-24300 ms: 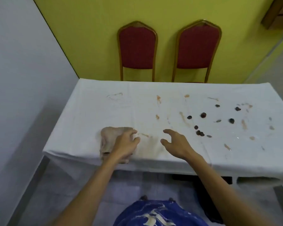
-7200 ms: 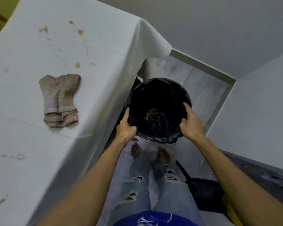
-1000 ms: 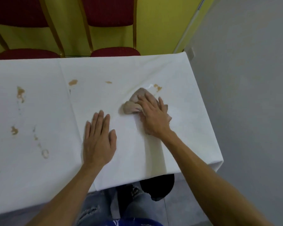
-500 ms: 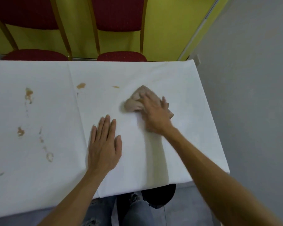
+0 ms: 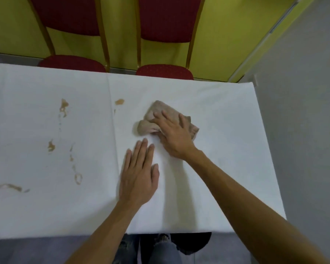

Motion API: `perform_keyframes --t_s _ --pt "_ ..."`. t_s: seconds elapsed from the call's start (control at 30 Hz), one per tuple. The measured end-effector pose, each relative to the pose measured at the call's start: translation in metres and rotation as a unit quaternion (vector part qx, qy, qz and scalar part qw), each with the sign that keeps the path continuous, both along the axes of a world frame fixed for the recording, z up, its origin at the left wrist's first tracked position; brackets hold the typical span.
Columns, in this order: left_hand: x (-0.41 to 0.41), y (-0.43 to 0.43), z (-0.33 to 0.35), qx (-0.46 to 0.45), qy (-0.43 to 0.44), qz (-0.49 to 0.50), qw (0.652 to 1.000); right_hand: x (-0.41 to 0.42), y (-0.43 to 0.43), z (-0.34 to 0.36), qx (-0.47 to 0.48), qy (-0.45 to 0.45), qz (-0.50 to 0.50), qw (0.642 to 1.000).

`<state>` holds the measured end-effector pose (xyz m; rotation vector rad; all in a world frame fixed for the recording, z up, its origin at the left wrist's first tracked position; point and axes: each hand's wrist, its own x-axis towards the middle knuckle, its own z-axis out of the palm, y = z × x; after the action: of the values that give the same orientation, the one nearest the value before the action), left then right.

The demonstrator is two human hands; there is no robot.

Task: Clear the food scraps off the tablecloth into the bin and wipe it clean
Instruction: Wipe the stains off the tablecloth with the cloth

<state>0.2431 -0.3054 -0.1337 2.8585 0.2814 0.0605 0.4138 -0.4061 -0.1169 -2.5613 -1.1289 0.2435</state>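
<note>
Rag (image 5: 166, 119), probably soft, limp and light, bunched under right hand (image 5: 176, 138), fingers spread, pressing flat. Left hand (image 5: 139, 174) just nearer, fingers straight, together, pinning thin tablecloth (image 5: 227, 149). Best palmed over bunched middle; brown stain (image 5: 119, 101) left of fingertips.

Bare tablecloth (image 5: 227, 149) is stretching free at the rag's (image 5: 161, 110) three o'clock. The left hand (image 5: 139, 176) is blocking its seven o'clock; chairs (image 5: 165, 71) are standing beyond twelve.
</note>
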Motion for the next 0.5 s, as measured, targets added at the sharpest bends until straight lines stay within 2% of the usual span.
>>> perform_keyframes --t_s 0.07,0.13,0.2,0.23,0.27,0.3,0.33,0.37,0.4,0.43,0.5 --pt "0.0 0.0 -0.001 0.003 0.001 -0.001 1.0 0.034 -0.022 0.003 -0.044 -0.034 -0.051 0.997" --pt "-0.001 0.0 -0.001 -0.007 -0.002 0.0 1.0 0.073 -0.048 0.003 -0.053 -0.015 -0.202 0.978" --pt "-0.001 0.0 -0.001 -0.022 -0.008 0.006 1.0 0.089 -0.052 0.011 -0.014 0.035 -0.377 0.926" --pt "0.0 0.0 0.0 -0.026 -0.008 0.01 1.0 0.086 -0.041 0.016 0.003 0.053 -0.435 0.899" --pt "0.0 -0.001 0.0 -0.029 -0.006 0.014 0.999 0.076 -0.023 0.018 0.011 0.063 -0.455 0.888" --pt "0.001 -0.001 0.0 -0.032 -0.005 0.016 0.999 0.061 -0.002 0.019 0.018 0.061 -0.421 0.905" --pt "0.001 -0.001 -0.001 -0.034 -0.002 0.016 0.999 0.041 0.021 0.016 0.025 0.046 -0.331 0.942" --pt "0.001 0.0 -0.001 -0.038 0.002 0.015 0.999 0.02 0.042 0.012 0.025 0.023 -0.208 0.978" --pt "0.001 0.0 -0.002 -0.043 0.005 0.016 0.999 0.002 0.06 0.01 0.023 0.003 -0.085 0.996" --pt "0.001 0.0 -0.003 -0.049 0.004 0.018 0.999 -0.005 0.069 0.004 0.018 -0.001 0.005 1.0" --pt "0.001 0.001 -0.003 -0.056 -0.004 0.019 0.998 0.019 0.074 0.004 0.02 0.012 0.059 0.998"
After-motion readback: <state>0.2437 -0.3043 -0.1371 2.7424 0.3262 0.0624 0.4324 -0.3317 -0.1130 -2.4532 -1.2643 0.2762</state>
